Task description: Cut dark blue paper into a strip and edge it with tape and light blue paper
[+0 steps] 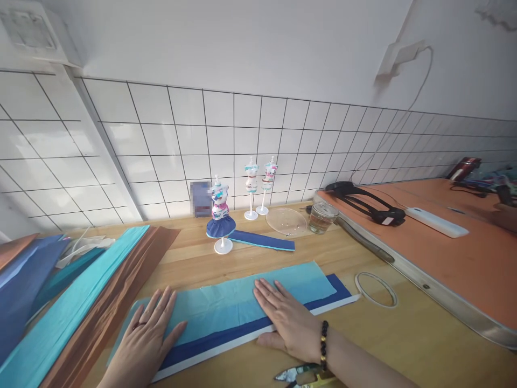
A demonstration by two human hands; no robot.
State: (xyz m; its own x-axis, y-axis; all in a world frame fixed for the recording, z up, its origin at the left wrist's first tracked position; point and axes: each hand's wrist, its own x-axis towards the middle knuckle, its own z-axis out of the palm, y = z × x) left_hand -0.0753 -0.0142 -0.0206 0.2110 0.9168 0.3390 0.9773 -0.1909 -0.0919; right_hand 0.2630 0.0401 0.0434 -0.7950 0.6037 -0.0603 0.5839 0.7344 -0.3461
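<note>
A light blue sheet lies over a dark blue strip, with a white edge showing along the near side. My left hand rests flat on the sheet's left end, fingers spread, a ring on one finger. Flat on the right part of it lies my right hand, fingers stretched out, a beaded bracelet on the wrist. Behind them stands a small dress form with a dark blue ruffled skirt. A narrow blue strip extends to its right.
Turquoise and brown paper lie at left. Two more dress forms stand by the tiled wall. A round clear plate, glass, tape ring and scissors-like tool are around. An orange surface borders the right.
</note>
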